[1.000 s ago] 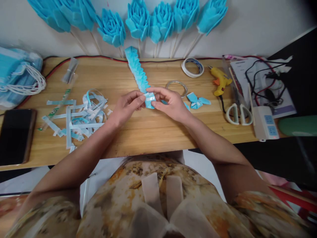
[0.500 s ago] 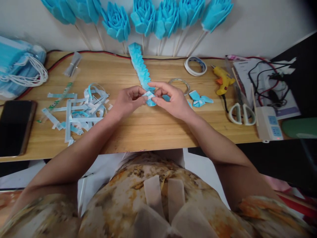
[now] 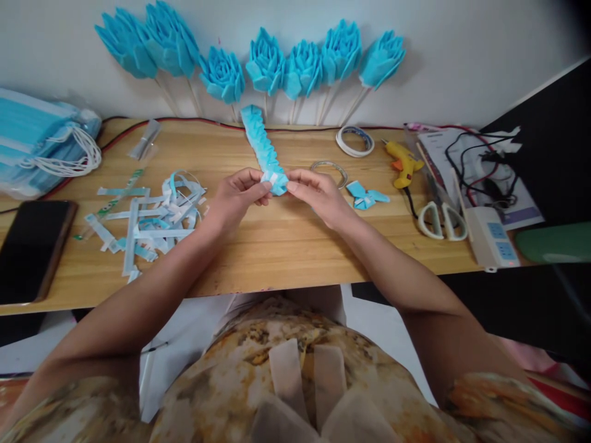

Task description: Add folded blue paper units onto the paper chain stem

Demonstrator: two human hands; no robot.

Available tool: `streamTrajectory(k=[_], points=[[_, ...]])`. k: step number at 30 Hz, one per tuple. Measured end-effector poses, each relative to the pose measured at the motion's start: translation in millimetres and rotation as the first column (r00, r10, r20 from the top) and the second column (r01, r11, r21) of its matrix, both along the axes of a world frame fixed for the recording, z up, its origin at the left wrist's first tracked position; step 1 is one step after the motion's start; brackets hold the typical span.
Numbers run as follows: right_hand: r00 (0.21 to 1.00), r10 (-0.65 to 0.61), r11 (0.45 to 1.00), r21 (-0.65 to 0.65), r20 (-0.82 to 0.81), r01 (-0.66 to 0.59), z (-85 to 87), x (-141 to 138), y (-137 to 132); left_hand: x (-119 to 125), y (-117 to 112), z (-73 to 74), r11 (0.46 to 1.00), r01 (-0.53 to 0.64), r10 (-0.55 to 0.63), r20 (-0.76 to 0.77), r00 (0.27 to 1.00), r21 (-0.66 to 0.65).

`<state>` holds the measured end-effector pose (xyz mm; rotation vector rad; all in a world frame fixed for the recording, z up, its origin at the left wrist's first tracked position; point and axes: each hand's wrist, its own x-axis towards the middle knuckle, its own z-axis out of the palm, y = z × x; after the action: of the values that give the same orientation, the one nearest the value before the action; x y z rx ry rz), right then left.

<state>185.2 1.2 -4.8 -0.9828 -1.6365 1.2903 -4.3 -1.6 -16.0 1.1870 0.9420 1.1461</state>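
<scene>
Head view, forward and down, tabletop near

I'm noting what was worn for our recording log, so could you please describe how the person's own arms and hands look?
The left hand and right hand are bare, with no glove, ring or bracelet showing. The forearms are uncovered too. The short fabric sleeves carry a blotchy print of cream, brown and orange.
</scene>
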Motion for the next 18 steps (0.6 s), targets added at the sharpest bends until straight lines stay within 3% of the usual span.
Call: streamTrajectory(k=[7,18], points=[[0.997,-0.055,0.996,0.077,0.056,0.051,-3.4,3.0,3.2,0.9,-2.0,-1.7,0.999,0.051,-0.05,-0.046,0.998,0.002],[0.992,-0.017,0.997,0.081,0.124,0.007,1.6,2.0,-0.4,-1.1,-2.1,1.6,0.999,0.014,-0.003,-0.199,0.98,0.051]])
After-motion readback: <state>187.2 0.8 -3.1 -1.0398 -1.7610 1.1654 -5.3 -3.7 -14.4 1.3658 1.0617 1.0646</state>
